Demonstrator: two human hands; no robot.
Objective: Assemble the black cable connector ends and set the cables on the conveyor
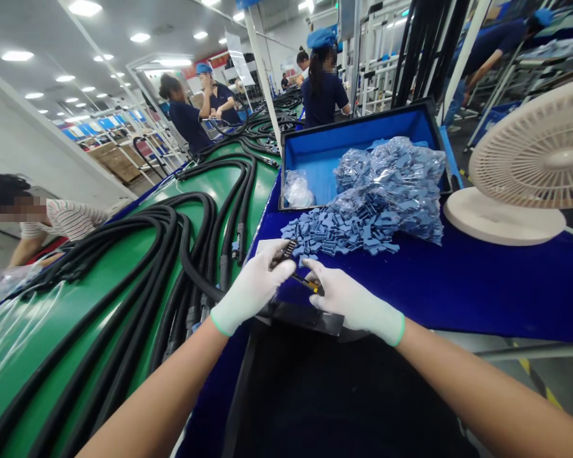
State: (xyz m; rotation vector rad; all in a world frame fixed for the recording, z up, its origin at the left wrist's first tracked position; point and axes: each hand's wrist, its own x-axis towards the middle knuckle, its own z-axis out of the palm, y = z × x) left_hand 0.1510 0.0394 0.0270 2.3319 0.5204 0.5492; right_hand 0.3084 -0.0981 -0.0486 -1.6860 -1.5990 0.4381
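Observation:
White gloves with green cuffs cover both my hands. My left hand (255,283) is closed on a dark connector (286,250) that shows a row of light pins or slots. In my right hand (348,299) is a small screwdriver-like tool (312,284) with a black and yellow handle, its thin dark shaft pointing toward the connector. The glove hides part of the handle, and whether the tip touches the connector is unclear. Just beyond my fingers lies a heap of blue plastic clips (341,232). Below my hands is a black flat piece (308,317).
Black corrugated hoses (172,235) run along the green conveyor (95,280) at left. Behind the clips stands a blue bin (310,152) with a bulging clear bag (396,178). A beige fan (506,216) is at right. Several people work farther back; one leans in at far left.

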